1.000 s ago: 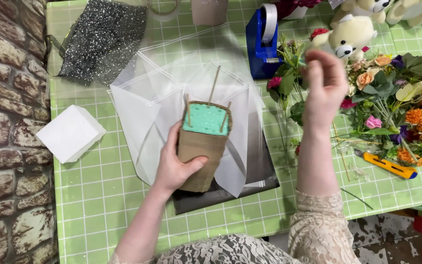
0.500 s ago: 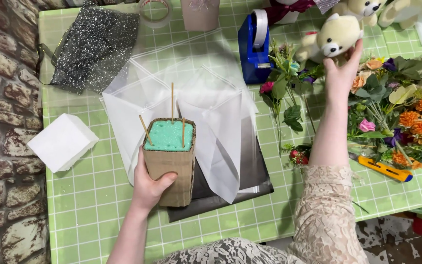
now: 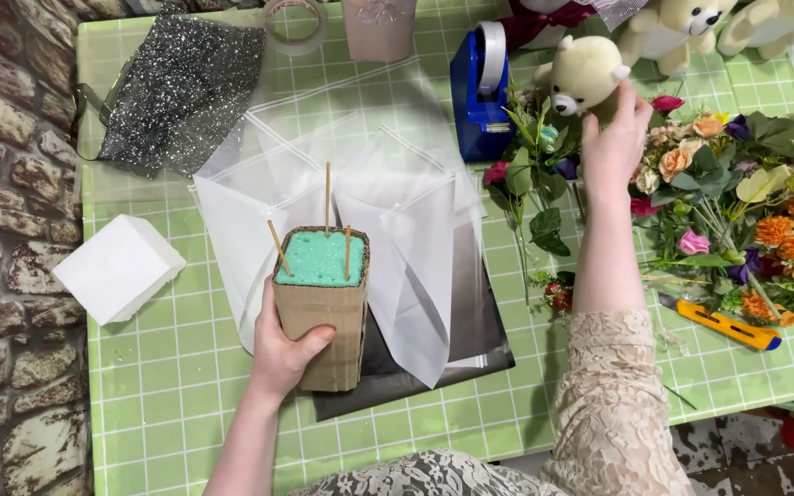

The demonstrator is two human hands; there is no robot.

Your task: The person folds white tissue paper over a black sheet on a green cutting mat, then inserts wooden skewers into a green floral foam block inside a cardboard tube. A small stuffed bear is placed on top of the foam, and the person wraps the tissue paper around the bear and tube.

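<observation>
the left hand (image 3: 285,354) comes up from the bottom edge with the bare forearm angled in, and wraps around the lower left side of a cardboard box (image 3: 322,317), thumb across its front face and fingers curled behind, gripping it upright. the box stands on a dark sheet (image 3: 470,340) and is filled with green floral foam (image 3: 320,258), from which three wooden skewers (image 3: 327,197) stick up. just behind and to either side of the box lie folded white wrapping sheets (image 3: 406,248). the right arm, in a lace sleeve (image 3: 613,404), stretches far up and to the right of the box, wrist straight, and the right hand (image 3: 614,138) closes around the lower body of a small cream teddy bear (image 3: 585,75), fingers curled over it from below. right of the box, well apart, lies a heap of artificial flowers (image 3: 746,211), with a blue tape dispenser (image 3: 480,92) just left of the bear. a white foam block (image 3: 119,268) sits left of the box on the green checked table (image 3: 167,386).
</observation>
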